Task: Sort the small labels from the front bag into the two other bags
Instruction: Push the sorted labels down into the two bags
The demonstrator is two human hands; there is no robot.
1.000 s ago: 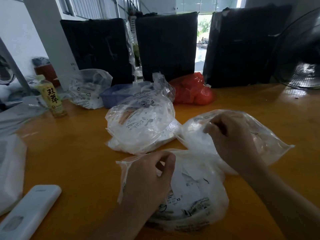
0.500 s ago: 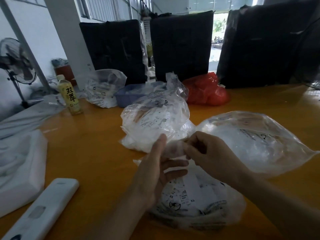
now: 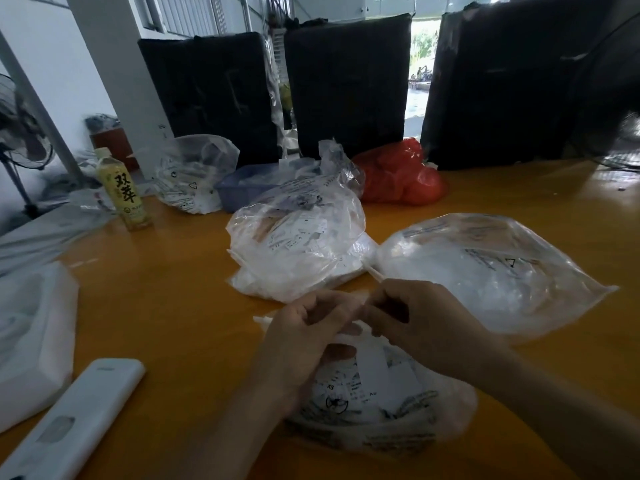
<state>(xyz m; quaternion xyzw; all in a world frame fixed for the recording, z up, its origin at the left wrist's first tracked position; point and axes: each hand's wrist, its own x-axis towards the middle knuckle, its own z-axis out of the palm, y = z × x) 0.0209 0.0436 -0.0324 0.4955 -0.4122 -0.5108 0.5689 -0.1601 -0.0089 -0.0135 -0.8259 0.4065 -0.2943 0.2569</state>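
- At the near edge of the orange tabletop [image 3: 166, 306] lies the front bag [image 3: 381, 403], a clear plastic bag of small white printed labels, partly under both hands.
- The left hand [image 3: 304, 341] hovers over the bag's upper end with fingers curled, pinching something small and pale at its fingertips; what exactly it is, the blur hides.
- The right hand [image 3: 426, 323] meets the left fingertip to fingertip, its fingers also curled and pinching at the same small pale thing.
- Just beyond the hands, toward the middle of the tabletop, sits the middle bag [image 3: 298, 247], clear and bulging with white labels.
- Beside it, toward the right edge, lies the right bag [image 3: 491, 271], clear and flatter, its near corner close to the right hand.
- Toward the far edge stand a red bag [image 3: 398, 178], a blue tray [image 3: 242, 188] and another clear bag [image 3: 190, 174], with three black padded blocks [image 3: 346, 88] upright behind them.
- Toward the far left corner stands a yellow drink bottle [image 3: 123, 192].
- At the near left corner lie a white remote-like device [image 3: 76, 420] and white foam packing [image 3: 31, 341].
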